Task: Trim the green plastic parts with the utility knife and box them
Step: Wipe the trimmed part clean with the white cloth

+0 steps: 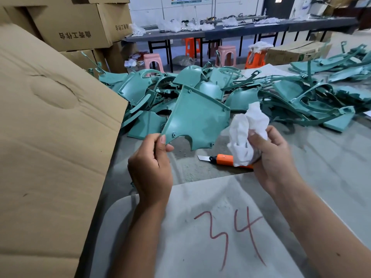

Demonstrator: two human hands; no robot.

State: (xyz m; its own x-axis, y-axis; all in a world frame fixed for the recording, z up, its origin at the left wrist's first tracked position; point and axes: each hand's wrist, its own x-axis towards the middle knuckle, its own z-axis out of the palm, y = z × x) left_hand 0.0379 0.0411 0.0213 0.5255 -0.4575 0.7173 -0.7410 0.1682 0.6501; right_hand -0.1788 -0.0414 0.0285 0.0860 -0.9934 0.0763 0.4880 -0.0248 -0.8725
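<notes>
Seen from the head camera, a large cardboard box (50, 137) is stood at the left edge of the worktop (331, 167); only its outer flap is shown, so its contents cannot be made out. More printed cartons (74, 23) are stacked behind it.

One green plastic part (197, 119) is held up above the worktop by its lower left corner, pinched between the thumb and curled fingers of the left hand (150, 167). Its long axis is tilted, the narrow tip pointed up and away, the broad notched edge turned down towards the person. A crumpled white cloth (247, 133) is gripped in the curled fingers of the right hand (271, 157).

The utility knife (218, 159) is laid on the worktop below the part, its blade extended and pointed left; the rear of its orange body is hidden by the cloth. A pile of green parts (261, 93) is spread across the far side. A pale sheet (200, 227) marked "34" in red is cut off at the near edge.
</notes>
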